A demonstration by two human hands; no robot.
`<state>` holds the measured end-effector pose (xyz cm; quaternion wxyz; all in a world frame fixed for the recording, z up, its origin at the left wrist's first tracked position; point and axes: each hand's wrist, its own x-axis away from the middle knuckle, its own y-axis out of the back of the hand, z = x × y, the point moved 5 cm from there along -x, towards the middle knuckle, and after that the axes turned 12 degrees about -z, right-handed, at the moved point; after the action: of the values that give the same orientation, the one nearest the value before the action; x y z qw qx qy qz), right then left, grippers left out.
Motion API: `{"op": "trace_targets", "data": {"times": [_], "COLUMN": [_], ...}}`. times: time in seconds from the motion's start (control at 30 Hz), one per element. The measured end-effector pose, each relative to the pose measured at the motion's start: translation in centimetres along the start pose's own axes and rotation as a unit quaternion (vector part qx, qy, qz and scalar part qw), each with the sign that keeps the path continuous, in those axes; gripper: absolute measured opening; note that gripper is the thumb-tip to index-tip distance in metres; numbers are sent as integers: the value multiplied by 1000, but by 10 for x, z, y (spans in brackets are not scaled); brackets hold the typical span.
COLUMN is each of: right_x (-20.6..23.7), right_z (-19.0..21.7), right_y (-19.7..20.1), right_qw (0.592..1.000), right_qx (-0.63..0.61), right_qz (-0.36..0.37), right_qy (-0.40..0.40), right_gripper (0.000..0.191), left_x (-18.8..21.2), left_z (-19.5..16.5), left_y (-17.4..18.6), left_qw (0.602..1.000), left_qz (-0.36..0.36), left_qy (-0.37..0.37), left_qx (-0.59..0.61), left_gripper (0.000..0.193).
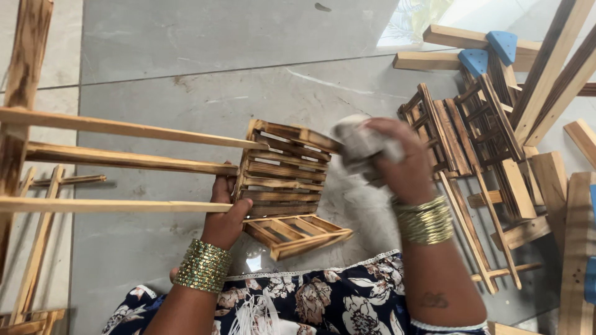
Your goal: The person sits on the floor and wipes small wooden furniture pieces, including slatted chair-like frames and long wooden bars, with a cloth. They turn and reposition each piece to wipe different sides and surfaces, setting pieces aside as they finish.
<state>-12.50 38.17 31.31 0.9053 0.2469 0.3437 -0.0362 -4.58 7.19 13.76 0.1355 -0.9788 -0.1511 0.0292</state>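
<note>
Left hand (225, 214) clamped on the left edge of a small slatted wooden rack (284, 180), fingers wrapped over its side. Right hand (397, 161) closed round a crumpled grey cloth (360, 144), pressed at the rack's upper right corner. Three long wooden rails (124, 162) jutting left from the left hand. Bare grey floor (217, 74) beyond both hands. Heaped wooden racks (472, 133) crowding just right of the right hand.
</note>
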Motion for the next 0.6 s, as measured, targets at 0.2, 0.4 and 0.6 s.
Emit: {"op": "trace_targets", "data": {"times": [0.2,0.4,0.6], "right_x": [21,23,38], "right_z": [-40,-80,-18], "right_y": [-64,-33,-87], "right_qw": [979,976,978], "right_qx": [179,142,53], "right_qz": [39,120,193], "right_qy": [96,-112,65], "right_gripper": [59,45,62], "left_x": [-4,-7,9], "left_z": [12,26,23], "left_y": [5,10,-8], "left_qw": [997,985,994], "left_qz": [-69,-124,-72], "left_qy": [16,76,86], "left_qx": [40,89,-6], "left_gripper": [85,83,85]}}
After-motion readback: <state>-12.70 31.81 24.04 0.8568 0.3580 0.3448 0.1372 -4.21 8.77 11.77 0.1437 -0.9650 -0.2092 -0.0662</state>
